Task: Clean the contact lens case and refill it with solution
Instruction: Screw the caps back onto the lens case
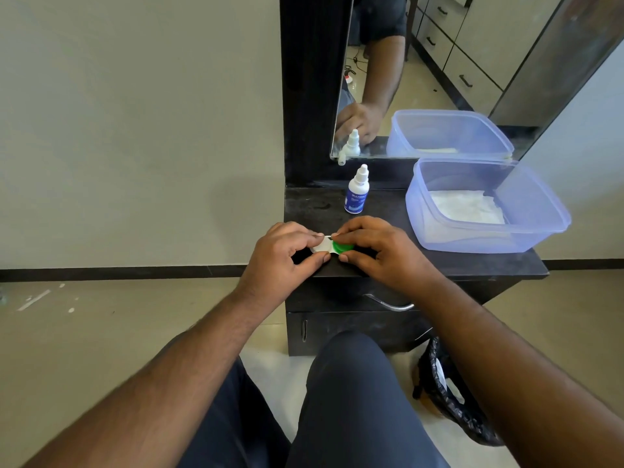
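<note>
A small contact lens case (pixel 332 246) lies near the front edge of the dark dresser top (pixel 378 204); it has a white cap on its left side and a green cap on its right. My left hand (pixel 287 255) pinches the white side between thumb and fingers. My right hand (pixel 378 255) grips the green cap the same way. Both caps look to be on the case. Behind the case, a small white solution bottle (pixel 357 190) with a blue label stands upright, capped.
A translucent blue plastic tub (pixel 486 206) with white tissue inside sits at the right of the top. A mirror (pixel 439 72) leans against the wall behind. A black-lined waste bin (pixel 452 393) stands on the floor at lower right. A drawer handle (pixel 391 304) juts out below the edge.
</note>
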Demonstrator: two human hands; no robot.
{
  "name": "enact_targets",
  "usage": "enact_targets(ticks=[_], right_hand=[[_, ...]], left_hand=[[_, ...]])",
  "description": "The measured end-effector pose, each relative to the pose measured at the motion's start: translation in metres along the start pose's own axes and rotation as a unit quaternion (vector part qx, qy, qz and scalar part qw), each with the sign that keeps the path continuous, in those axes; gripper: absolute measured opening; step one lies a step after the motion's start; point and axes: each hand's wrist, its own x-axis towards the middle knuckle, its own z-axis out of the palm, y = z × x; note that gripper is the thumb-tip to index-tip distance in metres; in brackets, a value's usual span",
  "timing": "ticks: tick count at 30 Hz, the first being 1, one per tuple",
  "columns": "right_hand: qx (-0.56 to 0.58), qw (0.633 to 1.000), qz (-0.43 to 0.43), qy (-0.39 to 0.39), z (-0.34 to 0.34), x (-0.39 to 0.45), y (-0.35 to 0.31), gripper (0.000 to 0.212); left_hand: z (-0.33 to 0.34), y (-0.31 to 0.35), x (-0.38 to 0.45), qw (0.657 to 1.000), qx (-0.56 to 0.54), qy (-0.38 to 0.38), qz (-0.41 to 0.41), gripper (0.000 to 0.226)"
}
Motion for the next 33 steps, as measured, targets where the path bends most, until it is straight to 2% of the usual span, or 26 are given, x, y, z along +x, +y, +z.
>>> enact_targets(ticks=[5,9,14,21,26,29,33], right_hand=[[-0.028,0.999,0.025,0.003,0.001,0.004,-0.004,0.028],[-0.002,0.998,0.054,0.012,-0.002,0.002,-0.004,0.036],[0.044,0.999,0.032,0.000,-0.009,-0.002,0.002,0.046],[0.003,0.999,0.053,0.002,-0.004,0.003,-0.001,0.045],[0.030,0.998,0.048,-0.010,-0.010,0.002,0.003,0.041],[0.010,0.998,0.058,0.015,-0.006,0.003,0.000,0.030],[0.021,0.997,0.069,0.029,-0.004,0.003,-0.001,0.034]], left_hand=[[-0.001,0.000,0.001,1.000,0.001,-0.001,0.006,0.024],[0.000,0.000,0.000,1.000,-0.001,-0.001,0.001,0.026],[0.001,-0.002,0.000,1.000,-0.013,0.004,-0.002,0.024],[0.000,-0.001,0.001,1.000,-0.006,-0.003,0.000,0.023],[0.002,-0.001,0.000,1.000,-0.010,0.006,0.002,0.024],[0.003,-0.001,0.000,1.000,-0.013,0.010,0.004,0.024],[0.002,-0.002,0.000,1.000,-0.014,0.010,0.007,0.024]])
